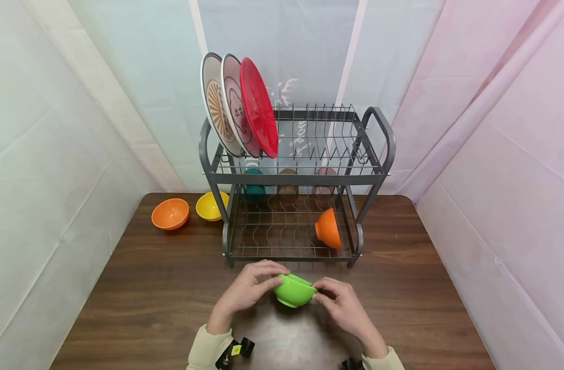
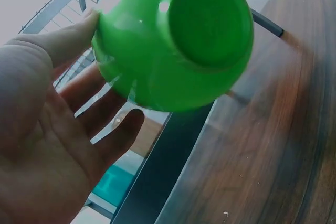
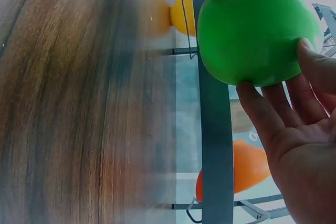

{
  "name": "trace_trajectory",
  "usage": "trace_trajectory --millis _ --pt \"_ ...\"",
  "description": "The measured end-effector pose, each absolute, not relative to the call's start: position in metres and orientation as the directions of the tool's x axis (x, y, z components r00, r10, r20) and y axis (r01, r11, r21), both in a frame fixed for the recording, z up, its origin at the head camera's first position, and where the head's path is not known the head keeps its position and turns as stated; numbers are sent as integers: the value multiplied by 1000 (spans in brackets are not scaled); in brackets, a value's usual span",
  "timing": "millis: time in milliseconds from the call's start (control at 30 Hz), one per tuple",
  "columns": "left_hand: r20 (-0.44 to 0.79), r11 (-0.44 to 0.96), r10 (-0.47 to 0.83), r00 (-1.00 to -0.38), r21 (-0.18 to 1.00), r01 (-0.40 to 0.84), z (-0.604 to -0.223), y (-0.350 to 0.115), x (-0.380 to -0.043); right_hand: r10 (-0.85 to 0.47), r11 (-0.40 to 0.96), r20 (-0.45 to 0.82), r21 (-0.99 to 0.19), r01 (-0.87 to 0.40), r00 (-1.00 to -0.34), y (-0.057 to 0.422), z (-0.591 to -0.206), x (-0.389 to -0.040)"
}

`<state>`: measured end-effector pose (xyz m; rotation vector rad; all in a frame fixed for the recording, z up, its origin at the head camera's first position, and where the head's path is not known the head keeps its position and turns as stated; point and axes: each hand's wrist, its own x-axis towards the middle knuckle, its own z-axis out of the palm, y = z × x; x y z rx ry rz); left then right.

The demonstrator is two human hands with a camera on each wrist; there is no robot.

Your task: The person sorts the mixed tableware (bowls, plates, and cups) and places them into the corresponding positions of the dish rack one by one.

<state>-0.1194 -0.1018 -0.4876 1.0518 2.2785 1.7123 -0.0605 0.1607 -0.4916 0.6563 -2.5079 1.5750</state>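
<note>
Both hands hold a green bowl [image 1: 294, 292] by its rim, in front of the dish rack, tilted so its mouth leans away and its foot ring faces the wrist cameras. My left hand [image 1: 250, 288] pinches the left side of the rim, thumb outside and fingers behind. On the opposite side my right hand [image 1: 342, 303] pinches the rim between thumb and fingers. In the left wrist view the bowl's underside [image 2: 210, 22] hides part of the fingers. The right wrist view shows the thumb [image 3: 320, 66] on the bowl's outer wall.
The two-tier dark dish rack [image 1: 296, 179] holds two patterned plates [image 1: 214, 105] and a red plate [image 1: 259, 108] on top. Below are three cups, among them a teal cup [image 1: 254, 185], and an orange bowl [image 1: 328, 228] on edge. Left stand another orange bowl [image 1: 170, 214] and a yellow bowl [image 1: 210, 206].
</note>
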Motion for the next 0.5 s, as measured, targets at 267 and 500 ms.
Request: trace_trajectory --millis 267,500 --pt "282 214 449 -848 887 408 -490 -107 -121 -251 268 302 -891 -366 -920 165 -492 -62" --pt "258 249 403 -878 892 376 -496 -109 -123 -192 288 304 -891 -350 -933 167 -483 -71"
